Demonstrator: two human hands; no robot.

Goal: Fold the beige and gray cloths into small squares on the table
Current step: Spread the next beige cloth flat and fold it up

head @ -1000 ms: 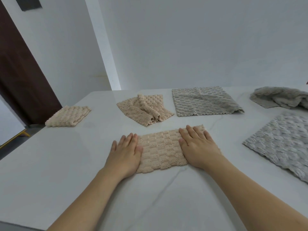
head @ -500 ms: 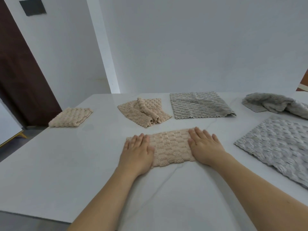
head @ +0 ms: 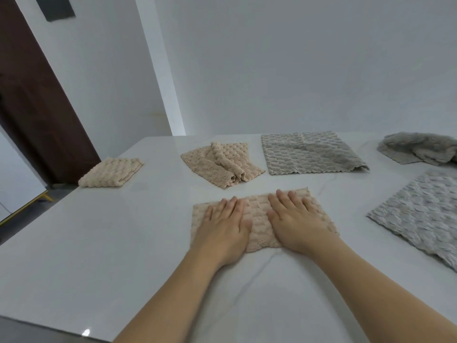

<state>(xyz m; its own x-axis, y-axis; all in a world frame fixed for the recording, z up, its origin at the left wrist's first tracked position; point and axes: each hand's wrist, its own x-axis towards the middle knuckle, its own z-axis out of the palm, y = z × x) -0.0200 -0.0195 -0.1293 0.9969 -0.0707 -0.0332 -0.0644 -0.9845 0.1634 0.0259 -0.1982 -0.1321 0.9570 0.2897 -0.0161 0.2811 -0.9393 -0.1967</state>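
Beige cloth (head: 259, 219), half-folded strip, lies on bench (head: 99, 243) near front centre. Left hand (head: 222, 229) and right hand (head: 294, 221) press it flat, fingers straight, gripping nothing. Judged soft, light, limp, prone to bunching; pinch both corners of one short end.

Plain room: white table (head: 99, 243), brown door (head: 32, 115)

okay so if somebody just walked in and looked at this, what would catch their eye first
Probably the two hands, left hand and right hand, pressed flat side by side on a beige cloth at the near middle of the white table. Next, the other cloths around it: a crumpled beige one just behind, a folded beige square far left, and gray cloths spread to the right.
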